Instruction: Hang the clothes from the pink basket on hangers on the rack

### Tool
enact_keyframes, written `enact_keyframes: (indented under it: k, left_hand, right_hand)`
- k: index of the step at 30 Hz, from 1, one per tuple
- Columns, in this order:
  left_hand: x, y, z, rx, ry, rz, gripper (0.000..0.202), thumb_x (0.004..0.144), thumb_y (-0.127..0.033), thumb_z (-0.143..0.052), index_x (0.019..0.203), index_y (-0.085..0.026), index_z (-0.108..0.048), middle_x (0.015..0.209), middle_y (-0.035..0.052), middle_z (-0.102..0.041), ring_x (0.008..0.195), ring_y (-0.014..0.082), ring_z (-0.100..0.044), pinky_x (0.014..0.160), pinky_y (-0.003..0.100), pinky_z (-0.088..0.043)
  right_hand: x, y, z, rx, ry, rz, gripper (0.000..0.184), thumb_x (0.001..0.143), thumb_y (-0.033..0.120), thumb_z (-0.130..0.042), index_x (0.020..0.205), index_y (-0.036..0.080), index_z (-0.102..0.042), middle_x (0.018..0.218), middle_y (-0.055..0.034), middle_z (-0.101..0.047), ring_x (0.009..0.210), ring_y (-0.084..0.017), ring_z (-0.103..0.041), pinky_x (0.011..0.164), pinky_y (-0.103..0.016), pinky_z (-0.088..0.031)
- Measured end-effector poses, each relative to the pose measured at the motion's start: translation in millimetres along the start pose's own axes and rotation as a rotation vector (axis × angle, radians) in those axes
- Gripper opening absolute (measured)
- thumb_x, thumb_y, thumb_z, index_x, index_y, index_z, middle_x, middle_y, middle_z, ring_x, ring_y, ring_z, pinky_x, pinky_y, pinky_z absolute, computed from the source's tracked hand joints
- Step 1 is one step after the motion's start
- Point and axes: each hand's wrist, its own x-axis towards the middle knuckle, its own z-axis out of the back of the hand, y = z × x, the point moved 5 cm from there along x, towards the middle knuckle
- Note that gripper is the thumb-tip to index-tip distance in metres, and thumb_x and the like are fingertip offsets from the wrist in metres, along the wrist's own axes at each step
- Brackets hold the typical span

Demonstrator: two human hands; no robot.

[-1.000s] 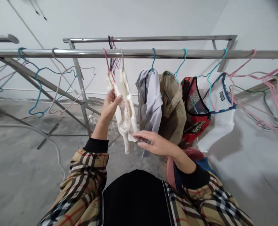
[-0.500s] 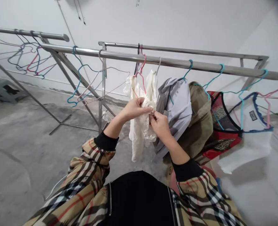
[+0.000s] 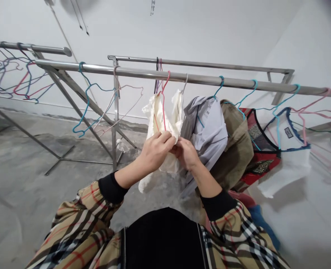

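Note:
A cream lace garment (image 3: 157, 114) hangs from a pink hanger (image 3: 163, 97) and a white hanger (image 3: 183, 84) on the steel rail (image 3: 143, 73). My left hand (image 3: 154, 151) is closed on the lace at its middle. My right hand (image 3: 186, 153) pinches the same lace right beside the left, knuckles almost touching. Both sleeves are tan plaid with black cuffs.
Right of the lace hang a grey shirt (image 3: 210, 127), a khaki garment (image 3: 236, 145), a red patterned top (image 3: 259, 149) and a white top with blue trim (image 3: 288, 157). Empty wire hangers (image 3: 98, 101) hang to the left. A second rail (image 3: 204, 65) runs behind. The floor is bare concrete.
My right hand rose from under the lace to join my left, and both now grip the fabric together. The view swung left, then back a little.

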Motion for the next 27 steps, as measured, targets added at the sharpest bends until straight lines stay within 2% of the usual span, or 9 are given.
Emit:
enact_keyframes:
  k: [4, 9, 11, 13, 15, 17, 20, 22, 27]
  left_hand:
    - [-10, -3, 4.7, 0.001, -0.09, -0.115, 0.019, 0.092, -0.011, -0.047, 0.081, -0.017, -0.06, 0.077, 0.0043, -0.061, 0.068, 0.0177, -0.052, 0.065, 0.029, -0.048]
    - [-24, -9, 5.5, -0.141, -0.128, -0.158, 0.017, 0.09, -0.013, -0.053, 0.104, -0.018, -0.062, 0.098, 0.0068, -0.067, 0.085, 0.0173, -0.063, 0.079, 0.031, -0.055]
    - [-28, -3, 7.6, -0.36, -0.197, -0.065, 0.016, 0.088, -0.019, -0.061, 0.103, -0.02, -0.062, 0.097, 0.005, -0.066, 0.084, 0.0157, -0.065, 0.077, 0.029, -0.057]
    - [-31, 12, 4.1, -0.65, -0.247, 0.139, 0.015, 0.085, -0.024, -0.065, 0.1, -0.021, -0.06, 0.095, 0.0033, -0.064, 0.08, 0.0127, -0.065, 0.067, 0.023, -0.057]
    - [-32, 29, -7.8, -0.903, -0.243, 0.389, 0.023, 0.085, -0.028, -0.066, 0.104, -0.021, -0.057, 0.102, 0.004, -0.061, 0.072, 0.0091, -0.064, 0.055, 0.018, -0.053]
    - [-29, 40, -22.2, -1.058, -0.166, 0.547, 0.037, 0.084, -0.032, -0.066, 0.116, -0.02, -0.052, 0.105, 0.0054, -0.061, 0.063, 0.0062, -0.06, 0.049, 0.017, -0.049]
    - [-21, 47, -32.1, -1.064, -0.028, 0.561, 0.037, 0.086, -0.033, -0.063, 0.118, -0.016, -0.056, 0.083, 0.0009, -0.064, 0.054, 0.005, -0.053, 0.052, 0.017, -0.045]
    - [-17, 51, -27.6, -0.993, -0.021, 0.529, 0.027, 0.09, -0.031, -0.056, 0.111, -0.015, -0.063, 0.07, -0.0015, -0.061, 0.054, 0.0061, -0.052, 0.055, 0.018, -0.045]
    - [-21, 69, 0.4, -0.933, -0.29, 0.588, 0.025, 0.092, -0.034, -0.054, 0.106, -0.018, -0.067, 0.061, -0.0034, -0.056, 0.054, 0.0085, -0.052, 0.057, 0.021, -0.045]
  right_hand:
    - [-4, 5, -15, 0.143, 0.02, -0.096, 0.035, 0.073, 0.049, -0.066, 0.092, 0.02, -0.062, 0.085, -0.0008, -0.068, 0.078, -0.014, -0.062, 0.071, -0.026, -0.053]
    - [2, 2, -15, 0.103, -0.131, -0.109, 0.037, 0.061, 0.037, -0.076, 0.088, 0.02, -0.058, 0.071, 0.0042, -0.063, 0.065, -0.011, -0.059, 0.06, -0.022, -0.047]
    - [6, -3, -12, 0.124, -0.165, -0.121, 0.038, 0.059, 0.034, -0.076, 0.088, 0.02, -0.058, 0.069, 0.0051, -0.062, 0.062, -0.011, -0.057, 0.058, -0.022, -0.046]
    - [7, -8, -11, 0.128, -0.172, -0.148, 0.04, 0.058, 0.034, -0.076, 0.091, 0.021, -0.057, 0.069, 0.0055, -0.062, 0.061, -0.011, -0.057, 0.057, -0.022, -0.045]
    - [8, -12, -13, 0.117, -0.158, -0.17, 0.044, 0.058, 0.035, -0.077, 0.094, 0.022, -0.055, 0.072, 0.0051, -0.063, 0.062, -0.012, -0.058, 0.057, -0.024, -0.047]
    - [8, -13, -16, 0.098, -0.123, -0.16, 0.048, 0.058, 0.036, -0.076, 0.099, 0.023, -0.053, 0.077, 0.0039, -0.065, 0.065, -0.013, -0.06, 0.06, -0.025, -0.048]
    - [7, -10, -19, 0.002, -0.072, -0.106, 0.05, 0.058, 0.034, -0.076, 0.101, 0.022, -0.052, 0.082, 0.0032, -0.065, 0.07, -0.013, -0.06, 0.062, -0.023, -0.047]
    - [4, -10, -16, -0.148, -0.041, -0.093, 0.046, 0.058, 0.03, -0.075, 0.098, 0.021, -0.053, 0.079, 0.004, -0.062, 0.069, -0.012, -0.058, 0.061, -0.021, -0.045]
    - [-2, -23, 3, -0.56, -0.018, -0.085, 0.027, 0.065, 0.026, -0.061, 0.09, 0.018, -0.052, 0.071, 0.0046, -0.055, 0.066, -0.012, -0.053, 0.062, -0.023, -0.044]
